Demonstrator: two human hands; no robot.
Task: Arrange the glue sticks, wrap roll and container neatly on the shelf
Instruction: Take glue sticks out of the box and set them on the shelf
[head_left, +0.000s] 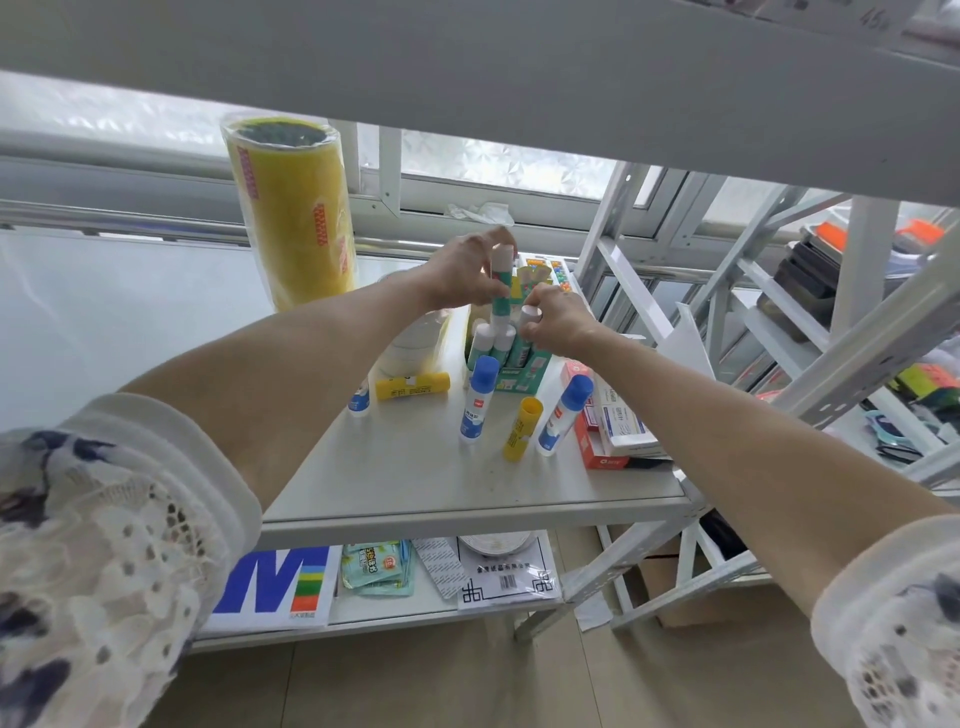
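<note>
My left hand (465, 273) holds a white-capped green glue stick (502, 280) upright above the green display box (522, 371), which holds several more white-capped sticks. My right hand (553, 319) grips the cap of another white-capped stick (531, 318) at the box's right side. On the shelf (415, 478) in front stand two blue-capped sticks (475, 400) (563, 413) and a yellow stick (522, 428). Another yellow stick (412, 385) lies flat at the left, beside a blue-and-white stick (359, 400). A tall yellow wrap roll (293, 213) stands at the back left. A round white container (415, 340) sits below my left forearm.
Red and white boxes (610, 421) lie stacked at the shelf's right edge. A colourful bead box (545, 273) stands behind the display box. The lower shelf holds a blue-lettered package (275, 587), wipes (374, 569) and papers. Another metal rack (779, 312) stands at the right, and a shelf board (467, 67) hangs overhead.
</note>
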